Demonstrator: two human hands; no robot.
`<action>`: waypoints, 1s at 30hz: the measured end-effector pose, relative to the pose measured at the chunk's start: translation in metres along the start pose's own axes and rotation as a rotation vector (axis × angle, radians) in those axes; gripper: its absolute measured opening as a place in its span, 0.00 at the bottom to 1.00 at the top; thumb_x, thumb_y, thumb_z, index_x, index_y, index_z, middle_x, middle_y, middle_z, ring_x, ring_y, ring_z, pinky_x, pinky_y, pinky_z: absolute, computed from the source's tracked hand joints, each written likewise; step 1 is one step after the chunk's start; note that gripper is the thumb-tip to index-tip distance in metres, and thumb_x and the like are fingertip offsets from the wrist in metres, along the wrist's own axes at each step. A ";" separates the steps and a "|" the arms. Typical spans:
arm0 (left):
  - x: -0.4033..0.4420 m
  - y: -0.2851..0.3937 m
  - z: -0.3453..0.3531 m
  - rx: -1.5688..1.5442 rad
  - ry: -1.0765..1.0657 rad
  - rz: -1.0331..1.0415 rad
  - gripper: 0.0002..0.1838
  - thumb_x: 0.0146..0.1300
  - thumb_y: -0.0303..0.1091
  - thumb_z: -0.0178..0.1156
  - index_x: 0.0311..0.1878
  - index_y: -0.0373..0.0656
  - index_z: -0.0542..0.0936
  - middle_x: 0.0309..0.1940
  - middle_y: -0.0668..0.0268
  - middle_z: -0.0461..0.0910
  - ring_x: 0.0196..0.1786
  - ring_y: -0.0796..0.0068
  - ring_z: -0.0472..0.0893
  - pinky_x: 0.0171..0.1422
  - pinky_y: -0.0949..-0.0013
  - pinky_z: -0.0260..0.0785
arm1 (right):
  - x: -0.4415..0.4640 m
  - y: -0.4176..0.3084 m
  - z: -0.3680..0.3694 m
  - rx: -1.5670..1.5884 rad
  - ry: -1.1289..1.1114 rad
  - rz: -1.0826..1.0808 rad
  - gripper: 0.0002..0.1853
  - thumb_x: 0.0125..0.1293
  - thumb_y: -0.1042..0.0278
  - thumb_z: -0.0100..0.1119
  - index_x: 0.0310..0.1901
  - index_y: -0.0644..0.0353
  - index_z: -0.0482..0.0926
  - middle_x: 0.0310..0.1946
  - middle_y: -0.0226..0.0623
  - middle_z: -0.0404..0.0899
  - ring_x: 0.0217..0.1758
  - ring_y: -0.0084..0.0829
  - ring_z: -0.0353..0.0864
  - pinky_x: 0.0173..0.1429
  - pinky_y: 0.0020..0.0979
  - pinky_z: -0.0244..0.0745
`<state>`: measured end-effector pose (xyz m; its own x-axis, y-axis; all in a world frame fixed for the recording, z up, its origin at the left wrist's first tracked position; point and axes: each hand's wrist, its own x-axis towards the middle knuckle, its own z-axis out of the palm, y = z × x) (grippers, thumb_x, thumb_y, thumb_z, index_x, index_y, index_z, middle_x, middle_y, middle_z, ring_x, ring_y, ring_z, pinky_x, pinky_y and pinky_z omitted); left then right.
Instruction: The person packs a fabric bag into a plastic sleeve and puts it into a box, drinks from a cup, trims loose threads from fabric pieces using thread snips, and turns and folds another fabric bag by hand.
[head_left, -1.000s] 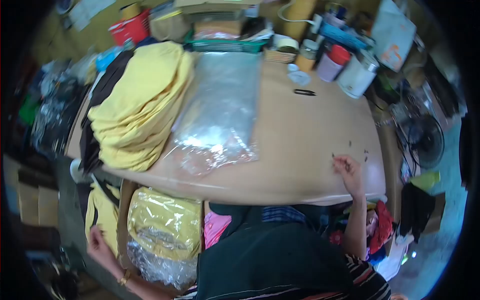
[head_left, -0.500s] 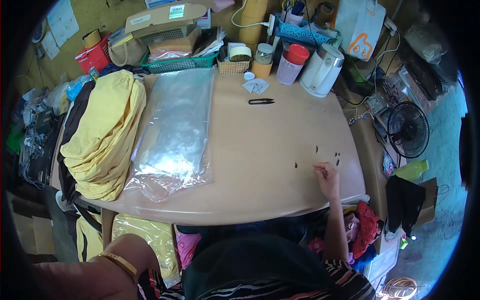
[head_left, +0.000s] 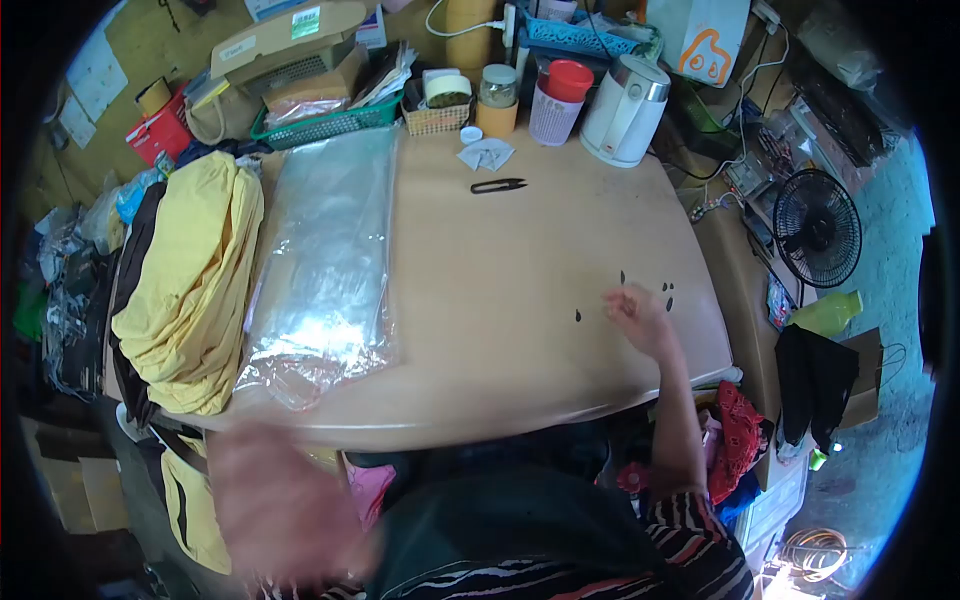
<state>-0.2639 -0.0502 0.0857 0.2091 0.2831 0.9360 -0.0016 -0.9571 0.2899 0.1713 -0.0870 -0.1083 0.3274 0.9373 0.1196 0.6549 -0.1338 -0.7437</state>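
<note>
My right hand (head_left: 640, 318) is over the right side of the table (head_left: 480, 290), its fingers curled in; whatever they hold, if anything, is hidden. Small dark leaf-shaped bits lie around it, one (head_left: 578, 315) to its left and others (head_left: 669, 303) just to its right. Smeared by motion, my left hand (head_left: 285, 500) is low at the front left, near the table's front edge, and its fingers cannot be made out. Black thread snips (head_left: 498, 186) rest farther back. A stack of clear plastic bags (head_left: 325, 240) lies flat left of centre, beside a folded pile of yellow cloth (head_left: 190, 285).
Along the back stand a green basket (head_left: 330, 128) under boxes, a jar (head_left: 497, 90), a red-lidded cup (head_left: 560, 105) and a white kettle (head_left: 625, 112). A black fan (head_left: 817, 228) is at the right. Colourful cloth (head_left: 737, 440) hangs below the table's right edge.
My left hand has swung from the lower left up and rightward, blurring. My right hand has lifted slightly, fingers still curled. The whole view has shifted a little.
</note>
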 end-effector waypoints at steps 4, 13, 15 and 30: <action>-0.115 -0.044 0.041 0.228 -0.546 -0.572 0.15 0.54 0.27 0.69 0.46 0.40 0.80 0.38 0.59 0.82 0.40 0.59 0.80 0.46 0.60 0.70 | 0.105 -0.030 -0.018 0.123 -0.082 -0.065 0.29 0.62 0.70 0.67 0.63 0.67 0.68 0.51 0.33 0.76 0.55 0.22 0.74 0.60 0.25 0.71; -0.209 -0.064 0.043 0.525 -0.467 -0.472 0.15 0.54 0.25 0.62 0.47 0.45 0.79 0.41 0.62 0.82 0.42 0.64 0.80 0.46 0.60 0.67 | 0.355 -0.091 -0.020 -0.537 0.460 -0.171 0.55 0.43 0.49 0.77 0.70 0.61 0.57 0.65 0.56 0.63 0.66 0.52 0.69 0.71 0.41 0.65; -0.212 -0.064 0.043 0.560 -0.474 -0.467 0.14 0.55 0.27 0.62 0.46 0.47 0.79 0.41 0.66 0.82 0.40 0.67 0.80 0.46 0.62 0.65 | 0.373 -0.091 -0.022 -0.506 0.222 0.027 0.57 0.38 0.46 0.78 0.70 0.60 0.60 0.62 0.56 0.66 0.64 0.51 0.71 0.69 0.39 0.68; -0.196 -0.064 0.047 0.549 -0.449 -0.502 0.11 0.52 0.26 0.61 0.40 0.49 0.81 0.37 0.69 0.82 0.38 0.69 0.79 0.43 0.63 0.65 | 0.271 -0.174 -0.125 -0.460 0.493 -0.480 0.39 0.44 0.56 0.75 0.60 0.64 0.76 0.50 0.47 0.81 0.52 0.41 0.83 0.58 0.34 0.77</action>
<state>-0.2594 -0.0479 -0.1258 0.4250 0.7394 0.5222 0.6420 -0.6529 0.4020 0.2310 0.1499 0.1355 0.1318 0.6915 0.7103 0.9779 0.0265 -0.2072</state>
